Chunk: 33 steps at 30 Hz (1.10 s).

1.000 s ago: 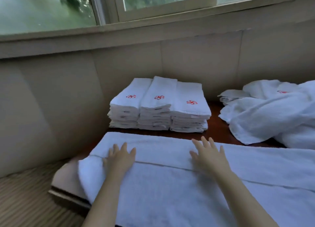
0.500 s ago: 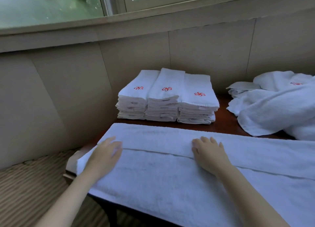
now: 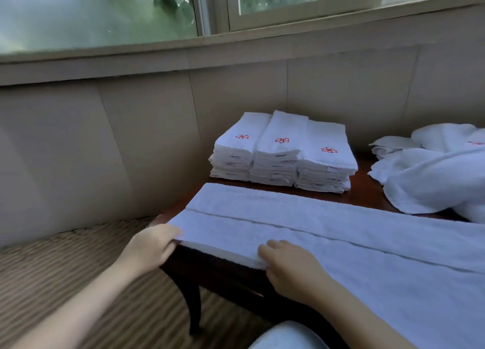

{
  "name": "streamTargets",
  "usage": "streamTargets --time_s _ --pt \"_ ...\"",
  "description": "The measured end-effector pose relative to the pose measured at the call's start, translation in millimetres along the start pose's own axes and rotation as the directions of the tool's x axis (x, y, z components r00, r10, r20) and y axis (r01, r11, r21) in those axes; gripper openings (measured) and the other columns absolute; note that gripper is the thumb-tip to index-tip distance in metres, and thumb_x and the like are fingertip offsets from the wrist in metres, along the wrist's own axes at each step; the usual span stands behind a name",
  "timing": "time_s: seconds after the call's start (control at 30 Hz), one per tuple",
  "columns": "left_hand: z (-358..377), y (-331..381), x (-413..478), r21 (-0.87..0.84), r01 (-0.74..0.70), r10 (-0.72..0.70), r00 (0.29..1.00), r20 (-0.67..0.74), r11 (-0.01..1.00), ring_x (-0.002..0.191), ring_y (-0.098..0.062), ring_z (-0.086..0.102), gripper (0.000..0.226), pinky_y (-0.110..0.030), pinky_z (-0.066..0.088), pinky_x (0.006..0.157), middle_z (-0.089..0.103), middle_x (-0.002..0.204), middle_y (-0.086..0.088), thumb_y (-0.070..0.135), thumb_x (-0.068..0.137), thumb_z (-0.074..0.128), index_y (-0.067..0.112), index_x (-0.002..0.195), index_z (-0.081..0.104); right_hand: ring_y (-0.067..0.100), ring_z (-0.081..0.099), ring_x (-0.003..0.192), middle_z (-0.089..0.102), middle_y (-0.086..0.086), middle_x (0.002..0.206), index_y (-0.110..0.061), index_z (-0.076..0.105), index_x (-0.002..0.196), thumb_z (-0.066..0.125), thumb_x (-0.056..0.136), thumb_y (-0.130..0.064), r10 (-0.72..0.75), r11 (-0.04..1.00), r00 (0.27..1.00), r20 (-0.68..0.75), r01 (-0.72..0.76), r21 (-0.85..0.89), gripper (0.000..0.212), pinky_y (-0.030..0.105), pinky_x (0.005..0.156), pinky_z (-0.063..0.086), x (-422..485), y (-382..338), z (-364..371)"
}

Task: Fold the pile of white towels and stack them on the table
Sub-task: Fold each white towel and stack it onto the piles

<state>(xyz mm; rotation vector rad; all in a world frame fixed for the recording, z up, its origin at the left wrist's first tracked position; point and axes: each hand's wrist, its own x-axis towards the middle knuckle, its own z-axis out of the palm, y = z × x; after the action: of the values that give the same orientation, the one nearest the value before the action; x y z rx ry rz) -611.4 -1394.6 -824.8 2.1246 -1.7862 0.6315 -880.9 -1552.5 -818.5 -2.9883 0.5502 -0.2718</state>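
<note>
Both hands have slid off the flat top of the towel (image 3: 328, 233) to its near edge; it lies lengthwise on the table (image 3: 363, 195), just in front of the stacks (image 3: 283, 152) of folded towels. The left hand (image 3: 154, 243) pinches the corner. The right hand (image 3: 291, 267) seems to curl over the thick edge, its fingertips blurred. Each stack bears a red flower emblem without letters. Right of the stacks, the unfolded pile (image 3: 433, 175) is cut off, its red mark unreadable.
</note>
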Motion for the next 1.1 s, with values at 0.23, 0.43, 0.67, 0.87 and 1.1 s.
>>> streamTargets --time_s 0.23,0.43,0.67,0.87,1.1 --pt "-16.0 -47.7 57.9 -0.49 0.469 -0.428 0.881 0.201 0.735 0.063 0.002 0.051 0.021 -0.021 0.039 0.063 0.063 0.066 0.014 0.008 0.091 0.06 0.019 0.073 0.065 0.019 0.052 0.089 0.057 0.001 0.098 -0.029 0.041 0.066 0.054 0.092 -0.028 0.313 0.938 0.921 0.232 -0.338 0.076 0.029 0.026 0.074 0.042 -8.1 78.6 -49.0" --pt "39.1 -38.8 160.5 -0.484 0.621 -0.613 0.764 0.201 0.617 0.074 -0.02 0.047 0.022 -0.03 0.034 0.061 0.054 0.076 0.0 0.025 0.093 0.054 0.006 0.083 0.058 0.019 0.057 0.078 0.062 0.002 0.092 -0.02 0.059 0.085 0.054 0.093 -0.043 0.55 0.83 0.822 -0.148 -0.558 -0.016 0.024 0.027 0.059 0.042 50.6 152.3 -67.5" --pt "110.7 -18.1 197.0 0.172 0.668 -0.689 0.689 0.224 0.724 0.109 -0.027 0.054 0.021 -0.036 0.042 0.079 0.054 0.121 -0.007 0.024 0.1 0.038 0.015 0.115 0.049 0.026 0.059 0.107 0.06 0.005 0.118 -0.018 0.049 0.11 0.038 0.095 -0.054 0.644 0.751 0.752 -0.138 -0.656 -0.074 0.041 0.033 0.075 0.04 84.5 201.8 2.6" --pt "119.6 75.3 229.6 0.279 0.293 -0.373 0.878 0.299 0.914 0.121 -0.026 0.041 0.032 -0.038 0.037 0.096 0.046 0.128 -0.005 0.011 0.094 0.04 0.02 0.123 0.051 0.028 0.058 0.101 0.062 0.004 0.106 -0.019 0.042 0.093 0.045 0.091 -0.051 0.656 0.731 0.716 -0.238 -0.681 -0.035 0.033 0.033 0.069 0.036 53.2 211.2 -0.9" --pt "126.1 242.2 223.0 -0.163 0.137 -0.062 0.916 0.397 0.977 0.119 -0.028 0.045 0.035 -0.04 0.035 0.1 0.051 0.126 -0.006 0.035 0.099 0.031 0.024 0.125 0.051 0.02 0.052 0.086 0.053 -0.005 0.086 -0.022 0.05 0.08 0.051 0.087 -0.043 0.824 0.562 0.564 -0.048 -0.825 -0.06 0.022 0.029 0.067 0.042 -81.0 248.3 -50.3"
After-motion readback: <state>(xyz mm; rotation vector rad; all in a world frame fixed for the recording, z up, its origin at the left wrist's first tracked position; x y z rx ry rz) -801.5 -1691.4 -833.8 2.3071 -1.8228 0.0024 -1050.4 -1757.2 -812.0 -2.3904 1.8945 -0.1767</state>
